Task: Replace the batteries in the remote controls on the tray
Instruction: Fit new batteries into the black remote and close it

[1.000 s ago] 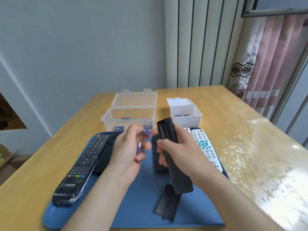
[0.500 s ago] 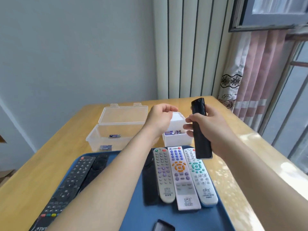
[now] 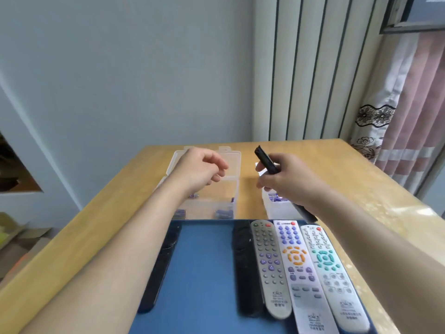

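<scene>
My right hand (image 3: 289,182) grips a black remote (image 3: 265,160), tilted with its top end pointing up and left, above the small white box (image 3: 271,209) that holds purple batteries (image 3: 277,197). My left hand (image 3: 202,169) hovers over the clear open box (image 3: 234,189), fingers loosely apart, with nothing visible in them. Purple batteries (image 3: 224,213) lie in that clear box. On the blue tray (image 3: 204,273) lie a grey remote (image 3: 269,268), a white remote with orange keys (image 3: 298,268), a white remote with teal keys (image 3: 330,268) and a black remote (image 3: 245,268).
Another black remote (image 3: 163,261) lies on the tray's left side, partly under my left forearm. The wooden table (image 3: 361,189) reaches a grey wall at the back. A pink curtain (image 3: 409,116) hangs at the right.
My left hand went from in front of me with purple batteries, over the small white box, then left over the clear box; the batteries no longer show in it. The right hand tilted the black remote.
</scene>
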{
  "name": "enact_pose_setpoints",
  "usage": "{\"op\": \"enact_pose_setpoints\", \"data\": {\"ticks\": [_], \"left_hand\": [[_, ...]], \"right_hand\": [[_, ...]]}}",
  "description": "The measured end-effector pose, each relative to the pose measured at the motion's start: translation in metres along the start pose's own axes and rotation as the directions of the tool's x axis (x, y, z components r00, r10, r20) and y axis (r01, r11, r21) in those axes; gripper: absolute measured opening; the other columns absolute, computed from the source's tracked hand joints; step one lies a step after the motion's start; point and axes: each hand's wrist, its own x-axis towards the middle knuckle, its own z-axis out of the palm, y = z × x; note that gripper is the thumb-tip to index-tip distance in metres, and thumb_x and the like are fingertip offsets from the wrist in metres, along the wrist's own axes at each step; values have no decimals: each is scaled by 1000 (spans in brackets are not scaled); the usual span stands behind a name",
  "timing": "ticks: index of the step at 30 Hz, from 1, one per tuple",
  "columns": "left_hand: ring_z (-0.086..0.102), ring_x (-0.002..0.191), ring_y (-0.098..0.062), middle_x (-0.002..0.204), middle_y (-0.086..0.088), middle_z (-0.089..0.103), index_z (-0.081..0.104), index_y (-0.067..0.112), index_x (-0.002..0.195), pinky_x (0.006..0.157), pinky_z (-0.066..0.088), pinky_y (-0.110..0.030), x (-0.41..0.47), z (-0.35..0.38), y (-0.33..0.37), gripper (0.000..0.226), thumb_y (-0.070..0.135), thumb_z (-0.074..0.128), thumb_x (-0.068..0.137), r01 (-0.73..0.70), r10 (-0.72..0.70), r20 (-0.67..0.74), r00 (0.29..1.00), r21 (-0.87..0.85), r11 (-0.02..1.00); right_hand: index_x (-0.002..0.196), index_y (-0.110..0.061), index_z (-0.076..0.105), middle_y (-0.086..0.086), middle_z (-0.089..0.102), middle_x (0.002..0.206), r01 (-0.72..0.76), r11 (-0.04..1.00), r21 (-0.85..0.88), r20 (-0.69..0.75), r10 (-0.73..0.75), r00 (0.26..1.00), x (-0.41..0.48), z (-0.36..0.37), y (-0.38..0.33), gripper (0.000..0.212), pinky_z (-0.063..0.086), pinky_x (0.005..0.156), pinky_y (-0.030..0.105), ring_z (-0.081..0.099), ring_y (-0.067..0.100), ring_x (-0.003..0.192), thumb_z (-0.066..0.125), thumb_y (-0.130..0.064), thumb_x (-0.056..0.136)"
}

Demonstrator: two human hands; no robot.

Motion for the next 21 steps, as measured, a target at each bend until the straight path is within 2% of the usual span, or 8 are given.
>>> {"op": "enact_pose_setpoints", "data": {"ticks": [2, 4, 6, 10, 13, 15, 19, 21], "left_hand": [[65, 72, -12, 80, 0, 73, 71, 17, 81, 72, 52, -27, 0, -19, -15, 36, -4, 42, 84, 29, -54, 106, 993, 223, 974], [66, 82, -9, 87, 7, 74, 73, 22, 83, 82, 52, -27, 0, -33, -31, 32, 4, 47, 87, 24, -127, 200, 972, 448, 894], [62, 96, -8, 101, 12, 71, 73, 27, 90, 88, 48, -26, -1, -43, -43, 31, 12, 47, 90, -17, -173, 254, 952, 605, 796], [57, 105, -10, 115, 7, 65, 68, 21, 110, 88, 42, -24, 0, -44, -49, 35, 20, 35, 100, -1, -284, 346, 894, 634, 773], [60, 104, -13, 113, 5, 66, 68, 19, 109, 88, 45, -27, 3, -49, -50, 37, 23, 32, 101, 20, -344, 408, 846, 620, 784], [59, 105, -14, 111, 5, 65, 69, 18, 108, 83, 47, -25, 6, -52, -48, 38, 22, 32, 101, 27, -380, 439, 814, 626, 780], [58, 93, -15, 105, 0, 63, 70, 15, 105, 77, 49, -23, 15, -51, -45, 40, 23, 31, 100, 35, -450, 483, 751, 652, 758], [60, 89, -17, 102, -2, 63, 72, 16, 98, 77, 55, -27, 19, -48, -46, 36, 23, 36, 99, 32, -487, 493, 721, 678, 735]], "right_hand": [[90, -20, 62, 8, 72, 88, 58, 993, -105, 62, -52, 997, 5, 12, -9, 17, 45, 55, 25, 62, 19, 70, 66, -5, 82], [93, -20, 62, 6, 73, 94, 108, 976, -187, 148, -81, 986, 11, 27, -19, 15, 51, 65, 30, 66, 24, 82, 64, -7, 85], [93, -20, 60, 5, 71, 98, 164, 948, -273, 249, -95, 964, 19, 44, -29, 13, 49, 64, 28, 62, 25, 82, 60, -9, 87], [97, -18, 56, 1, 58, 85, 251, 827, -504, 415, -23, 909, 29, 67, -41, 7, 40, 58, 27, 53, 23, 75, 51, -14, 93], [107, -14, 54, 6, 57, 93, 262, 717, -646, 502, 141, 853, 30, 73, -44, 16, 38, 54, 27, 49, 22, 69, 46, -19, 94], [111, -15, 51, 7, 58, 97, 292, 645, -706, 527, 203, 825, 30, 76, -44, 20, 37, 56, 29, 49, 23, 72, 46, -21, 93], [109, -15, 49, 6, 55, 96, 319, 632, -706, 536, 184, 824, 33, 78, -44, 18, 36, 58, 29, 46, 19, 70, 49, -22, 92], [106, -15, 48, 4, 53, 93, 325, 641, -695, 542, 170, 823, 34, 78, -43, 17, 35, 57, 28, 44, 16, 67, 52, -21, 91]]}}
